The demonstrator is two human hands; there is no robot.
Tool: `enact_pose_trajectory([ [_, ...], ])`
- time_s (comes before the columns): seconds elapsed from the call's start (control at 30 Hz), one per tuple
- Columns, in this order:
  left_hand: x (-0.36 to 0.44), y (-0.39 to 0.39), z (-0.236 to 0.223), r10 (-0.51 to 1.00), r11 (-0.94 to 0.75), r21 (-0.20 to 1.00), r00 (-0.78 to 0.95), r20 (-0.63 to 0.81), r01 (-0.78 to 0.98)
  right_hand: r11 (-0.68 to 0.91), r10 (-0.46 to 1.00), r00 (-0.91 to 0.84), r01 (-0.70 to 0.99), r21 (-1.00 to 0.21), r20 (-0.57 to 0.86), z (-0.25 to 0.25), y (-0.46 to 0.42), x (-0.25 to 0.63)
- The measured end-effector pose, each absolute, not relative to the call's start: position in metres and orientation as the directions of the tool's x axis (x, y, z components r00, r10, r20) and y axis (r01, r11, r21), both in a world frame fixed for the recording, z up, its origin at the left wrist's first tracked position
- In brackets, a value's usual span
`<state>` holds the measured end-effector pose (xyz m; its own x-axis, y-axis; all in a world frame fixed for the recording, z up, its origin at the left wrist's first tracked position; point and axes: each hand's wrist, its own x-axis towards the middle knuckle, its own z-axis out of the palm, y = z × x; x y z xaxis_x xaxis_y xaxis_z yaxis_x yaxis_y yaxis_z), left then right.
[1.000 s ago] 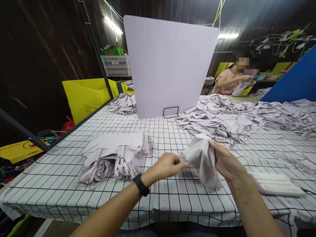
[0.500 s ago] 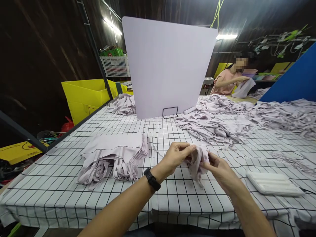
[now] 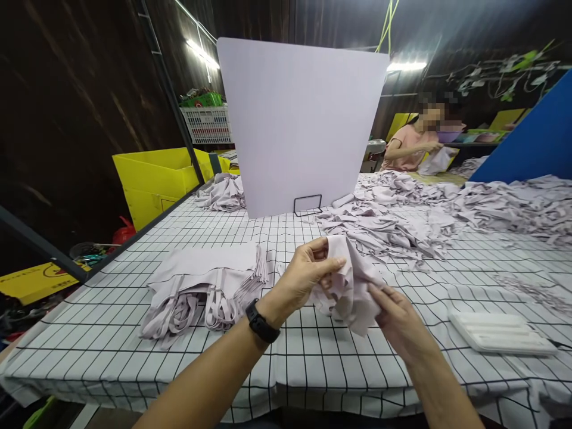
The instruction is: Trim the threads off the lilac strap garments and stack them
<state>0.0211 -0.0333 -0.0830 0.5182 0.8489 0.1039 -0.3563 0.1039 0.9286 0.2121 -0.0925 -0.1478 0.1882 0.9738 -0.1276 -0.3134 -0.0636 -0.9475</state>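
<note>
Both my hands hold one crumpled pale lilac fabric piece (image 3: pixel 346 280) above the grid-patterned tablecloth (image 3: pixel 313 363). My left hand (image 3: pixel 304 275), with a black watch on its wrist, pinches the piece's upper edge between thumb and fingers. My right hand (image 3: pixel 397 319) grips its lower right part from below. To the left lies a neat stack of the same lilac pieces (image 3: pixel 208 277) with straps hanging toward me.
A loose heap of lilac pieces (image 3: pixel 388 226) spreads across the right and far side. A white upright board (image 3: pixel 299 125) stands mid-table, a white ribbed tray (image 3: pixel 503 333) lies at right. Yellow bins (image 3: pixel 156 179) stand left. Another person (image 3: pixel 413 146) handles fabric at the far end.
My hands came together on the piece, then lifted it. My left hand now grips its top edge higher up, and my right hand has slid down to its lower part.
</note>
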Motion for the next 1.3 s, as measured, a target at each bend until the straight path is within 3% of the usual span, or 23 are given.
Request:
enact_pose_trajectory([
  [0.13, -0.011, -0.023, -0.062, 0.835, 0.091, 0.990, 0.550, -0.015, -0.111, -0.128, 0.945, 0.240, -0.356, -0.926, -0.223, -0.134, -0.085, 0.246],
  [0.3, -0.070, -0.037, -0.040, 0.869, -0.066, 0.962, 0.489, -0.074, 0.264, 0.068, 0.950, 0.311, -0.286, -0.956, -0.025, -0.111, -0.077, 0.269],
  [0.5, -0.104, -0.063, -0.074, 0.843, -0.111, 0.782, 0.474, -0.252, 0.613, 0.052, 0.961, 0.277, -0.173, -0.984, 0.002, -0.094, -0.072, 0.255],
  [0.6, -0.091, -0.062, -0.086, 0.915, -0.225, 0.604, 0.378, -0.137, 0.765, 0.003, 0.987, 0.161, -0.117, -0.993, -0.016, -0.085, -0.072, 0.235],
  [0.7, -0.063, -0.052, -0.077, 0.882, -0.377, 0.652, 0.470, 0.035, 0.658, -0.003, 0.999, 0.035, -0.062, -0.998, -0.005, -0.072, -0.071, 0.212],
  [0.8, -0.030, -0.034, -0.058, 0.721, -0.519, 0.800, 0.657, 0.219, 0.302, 0.006, 0.996, -0.088, -0.010, -1.000, 0.006, -0.061, -0.071, 0.194],
  [0.9, -0.003, -0.017, -0.041, 0.544, -0.551, 0.830, 0.792, 0.278, 0.087, 0.044, 0.981, -0.191, 0.031, -0.999, 0.038, -0.055, -0.072, 0.187],
  [1.17, 0.007, -0.017, 0.002, 0.562, -0.657, 0.678, 0.814, 0.149, 0.329, 0.086, 0.975, -0.212, 0.090, -0.992, 0.066, -0.042, -0.094, 0.198],
  [1.3, 0.006, -0.019, 0.018, 0.515, -0.659, 0.688, 0.849, 0.117, 0.305, 0.109, 0.979, -0.183, 0.065, -0.992, 0.096, -0.044, -0.098, 0.206],
])
